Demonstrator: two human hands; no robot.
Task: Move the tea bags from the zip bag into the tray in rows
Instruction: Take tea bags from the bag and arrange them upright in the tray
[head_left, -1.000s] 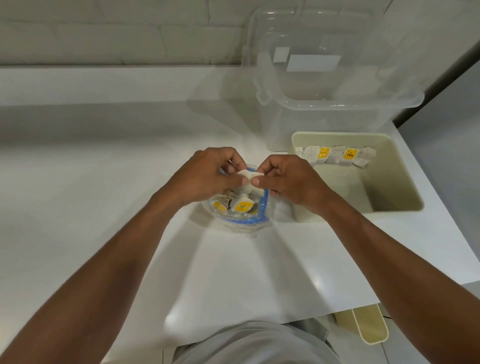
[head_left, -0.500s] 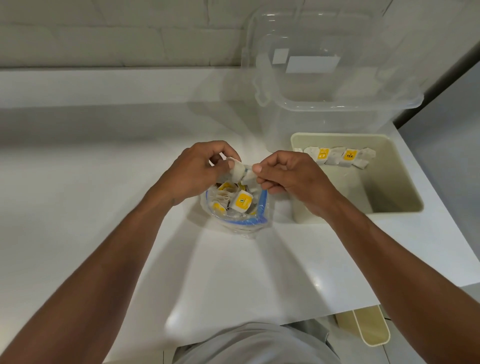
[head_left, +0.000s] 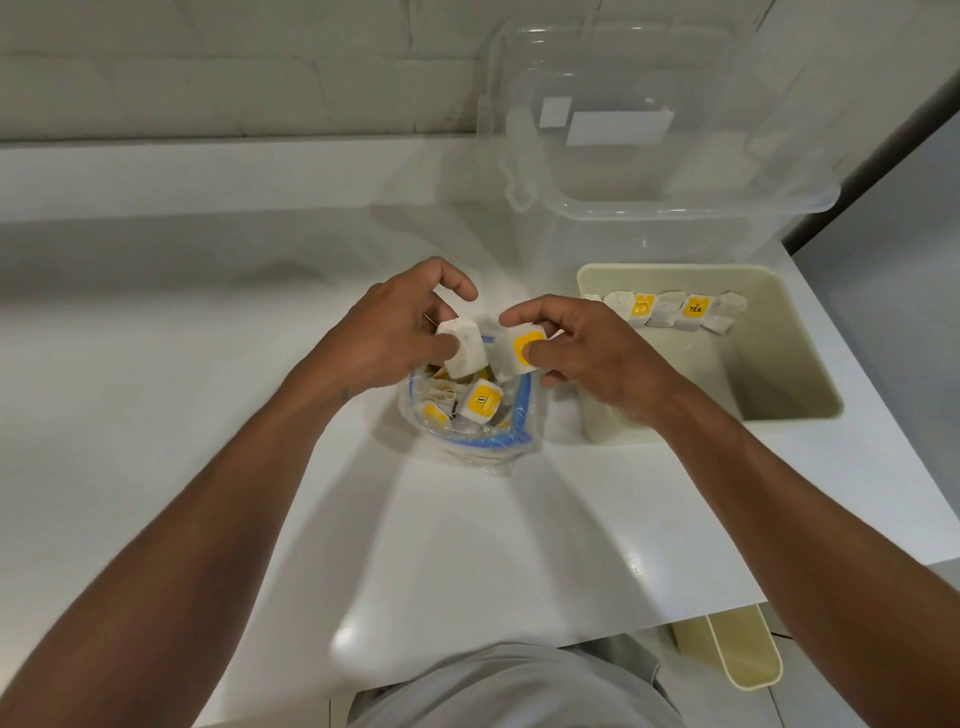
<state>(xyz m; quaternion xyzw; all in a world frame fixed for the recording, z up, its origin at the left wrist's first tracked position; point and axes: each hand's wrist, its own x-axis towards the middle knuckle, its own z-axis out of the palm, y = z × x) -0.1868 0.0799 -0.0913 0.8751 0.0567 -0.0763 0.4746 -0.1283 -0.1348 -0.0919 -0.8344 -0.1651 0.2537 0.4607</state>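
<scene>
As the left hand (head_left: 384, 338) pinches a plain tea bag (head_left: 464, 349) and the right hand (head_left: 597, 358) a tagged tea bag (head_left: 519, 354), transfer is underway. Next, the row (head_left: 670, 312) in the tray (head_left: 789, 415) probably needs extending

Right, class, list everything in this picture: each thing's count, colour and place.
counter: one, white, under everything
zip bag: one, clear with blue rim, open, mid-counter
loose tea bags: several, white and yellow, inside the zip bag
tray: one, cream, right of the zip bag
tray's tea bags: one row, white and yellow, along its far wall
storage box: one, clear, behind the tray
left-held tea bag: one, white, above the zip bag
right-held tea bag: one, white and yellow, beside it
left grip: person's left hand, pinching the left-held tea bag
right grip: person's right hand, pinching the right-held tea bag
</scene>
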